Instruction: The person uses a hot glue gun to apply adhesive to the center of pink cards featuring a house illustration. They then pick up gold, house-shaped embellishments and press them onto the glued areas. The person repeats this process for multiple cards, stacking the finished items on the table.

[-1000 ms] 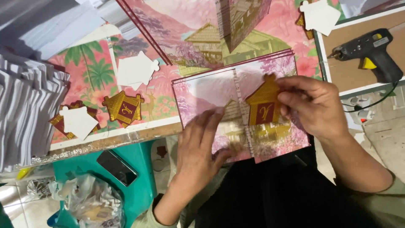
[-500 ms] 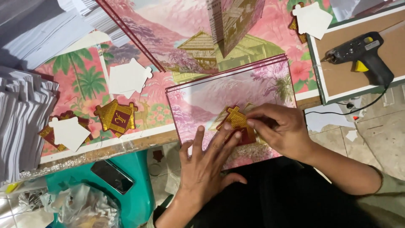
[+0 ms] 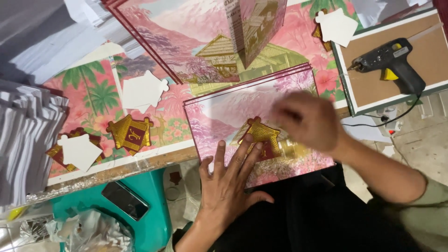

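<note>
The gold house-shaped cutout (image 3: 264, 138) now lies flat on the pink card (image 3: 261, 126), near its lower middle; half a second ago my right hand (image 3: 305, 120) was pinching it there. My left hand (image 3: 232, 179) presses it with spread, flat fingers and grasps nothing; my right hand has lifted off, blurred, so I cannot tell how open it is; I judge the piece is stuck. The glue gun (image 3: 389, 65) rests on the brown board (image 3: 422, 39) at my right.

A black glue gun (image 3: 391, 64) lies on a brown board (image 3: 373, 88), beyond the right hand. A dark phone (image 3: 125, 200) rests on a teal stool (image 3: 156, 224) left of the left hand. White paper stacks (image 3: 23, 135) sit far left.
</note>
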